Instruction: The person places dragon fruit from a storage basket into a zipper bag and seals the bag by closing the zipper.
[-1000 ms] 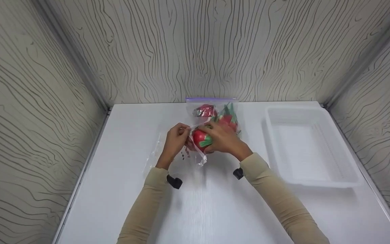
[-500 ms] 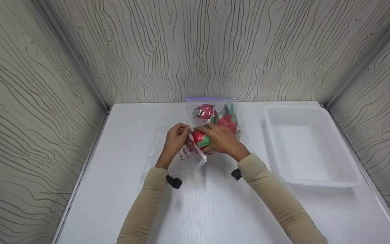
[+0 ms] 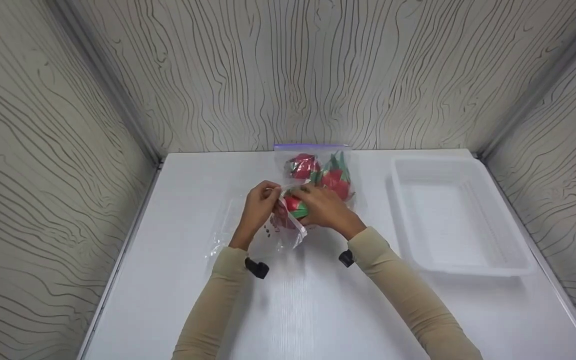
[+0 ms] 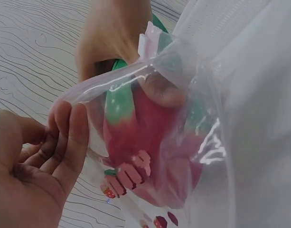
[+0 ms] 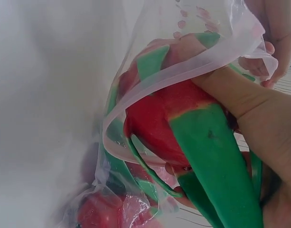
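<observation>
In the head view, my left hand point(image 3: 259, 207) pinches the mouth edge of a clear printed zip bag point(image 4: 216, 161). My right hand point(image 3: 332, 209) grips a red dragon fruit point(image 5: 157, 126) with green leaf tips and holds it through the bag's mouth. Most of its red body shows inside the plastic in the left wrist view, the right thumb inside too. Long green leaves stick out of the opening beside the right palm in the right wrist view. Just behind the hands lies another clear bag point(image 3: 313, 148) with a purple zip, holding two more dragon fruits point(image 3: 337, 183).
A white rectangular tray point(image 3: 463, 270) stands on the right side of the white table point(image 3: 288, 310). Wood-grain panels point(image 3: 288, 75) rise behind the table and along both sides.
My right hand has shifted slightly left, and the dragon fruit has gone further into the bag. The left hand stays nearly still at the bag's edge.
</observation>
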`<action>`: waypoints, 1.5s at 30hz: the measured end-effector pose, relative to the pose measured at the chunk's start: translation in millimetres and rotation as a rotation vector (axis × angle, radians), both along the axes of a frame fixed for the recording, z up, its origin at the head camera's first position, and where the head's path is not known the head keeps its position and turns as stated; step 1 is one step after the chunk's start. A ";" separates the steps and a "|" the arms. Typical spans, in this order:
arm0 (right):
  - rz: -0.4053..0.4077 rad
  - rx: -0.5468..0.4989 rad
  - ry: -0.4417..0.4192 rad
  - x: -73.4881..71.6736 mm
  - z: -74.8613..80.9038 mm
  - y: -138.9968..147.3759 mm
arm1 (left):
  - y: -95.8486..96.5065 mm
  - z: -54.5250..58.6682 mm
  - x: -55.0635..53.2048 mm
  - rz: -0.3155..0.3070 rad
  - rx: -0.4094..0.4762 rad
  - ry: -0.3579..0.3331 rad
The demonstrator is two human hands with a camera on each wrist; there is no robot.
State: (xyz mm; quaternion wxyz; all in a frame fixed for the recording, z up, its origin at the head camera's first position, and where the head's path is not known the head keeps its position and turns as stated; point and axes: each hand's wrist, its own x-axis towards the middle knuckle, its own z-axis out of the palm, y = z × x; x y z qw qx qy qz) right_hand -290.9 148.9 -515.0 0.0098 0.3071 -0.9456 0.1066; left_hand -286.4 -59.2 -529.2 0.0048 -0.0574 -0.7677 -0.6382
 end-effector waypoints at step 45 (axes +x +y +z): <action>-0.033 0.050 -0.076 0.1 0.1 -12.0 | 2.5 0.1 2.2 -0.052 0.037 0.019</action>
